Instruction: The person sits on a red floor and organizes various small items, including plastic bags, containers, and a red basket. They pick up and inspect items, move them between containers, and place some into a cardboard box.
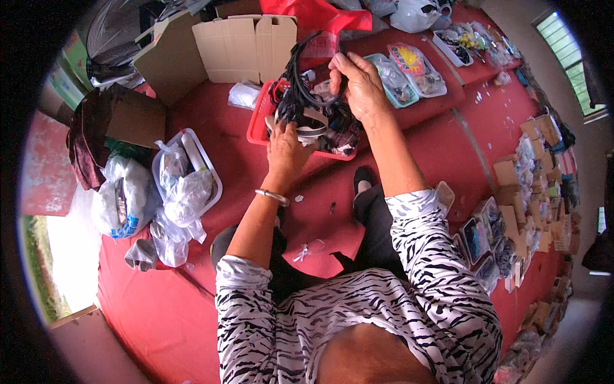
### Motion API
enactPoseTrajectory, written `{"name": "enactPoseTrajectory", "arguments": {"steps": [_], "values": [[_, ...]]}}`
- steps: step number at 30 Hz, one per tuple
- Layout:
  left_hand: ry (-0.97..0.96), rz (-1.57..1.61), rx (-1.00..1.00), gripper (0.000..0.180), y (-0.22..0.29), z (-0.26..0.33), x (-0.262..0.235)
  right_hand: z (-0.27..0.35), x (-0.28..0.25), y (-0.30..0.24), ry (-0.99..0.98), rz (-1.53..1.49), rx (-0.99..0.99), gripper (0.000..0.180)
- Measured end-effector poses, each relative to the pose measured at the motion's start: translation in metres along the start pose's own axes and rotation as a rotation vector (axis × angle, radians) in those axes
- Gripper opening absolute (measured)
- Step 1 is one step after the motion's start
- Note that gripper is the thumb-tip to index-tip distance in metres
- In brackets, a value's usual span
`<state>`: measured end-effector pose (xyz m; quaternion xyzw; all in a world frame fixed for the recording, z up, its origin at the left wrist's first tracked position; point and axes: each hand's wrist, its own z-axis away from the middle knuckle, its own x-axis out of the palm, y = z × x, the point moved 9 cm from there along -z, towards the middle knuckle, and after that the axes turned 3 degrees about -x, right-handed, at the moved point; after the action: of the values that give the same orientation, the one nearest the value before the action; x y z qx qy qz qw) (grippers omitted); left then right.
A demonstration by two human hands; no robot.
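At the far left, a clear plastic bag bulges on the red cover, next to a white plastic tray piled with bagged goods. Beyond them stands an open cardboard box, with a white packet lying near its flaps. Then comes the red plastic basket, full of dark, tangled pieces. The left hand, a silver bangle on its wrist, reaches over the basket's near rim, fingers bent against the lower end of a bunch of black cords — how firmly they grip is hidden. The bunch loops up above the basket. At its right side the right hand is raised, fingers curled in, thumb and forefinger close together — whether they pinch a strand I cannot tell. Farther right sit a turquoise tray and small cardboard boxes.
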<state>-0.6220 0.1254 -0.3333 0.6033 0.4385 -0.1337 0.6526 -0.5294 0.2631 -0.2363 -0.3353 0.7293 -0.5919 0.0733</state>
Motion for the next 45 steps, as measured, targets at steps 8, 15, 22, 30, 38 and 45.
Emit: {"name": "enactPoseTrajectory", "arguments": {"steps": [8,15,22,30,38,45], "values": [[-0.197,0.878,-0.356,0.033,-0.085,-0.037,0.108,0.009,0.011,0.014,-0.041,-0.239,0.137,0.024],[-0.036,1.636,-0.44,0.035,-0.074,-0.033,0.055,0.011,-0.027,0.033,-0.055,-0.095,0.288,0.019],[0.155,1.64,-0.341,0.036,-0.027,-0.021,-0.023,0.035,0.013,0.029,-0.226,0.18,0.431,0.014],[0.01,1.662,-0.234,0.04,-0.009,-0.02,-0.038,0.05,0.063,0.057,-0.314,0.041,0.412,0.013],[-0.162,1.786,-0.222,0.047,-0.002,-0.027,-0.025,0.053,0.072,0.04,-0.376,0.543,0.111,0.022],[-0.154,1.634,-0.26,0.052,0.014,-0.021,-0.04,0.042,0.056,0.042,-0.18,0.756,-0.096,0.029]]}}
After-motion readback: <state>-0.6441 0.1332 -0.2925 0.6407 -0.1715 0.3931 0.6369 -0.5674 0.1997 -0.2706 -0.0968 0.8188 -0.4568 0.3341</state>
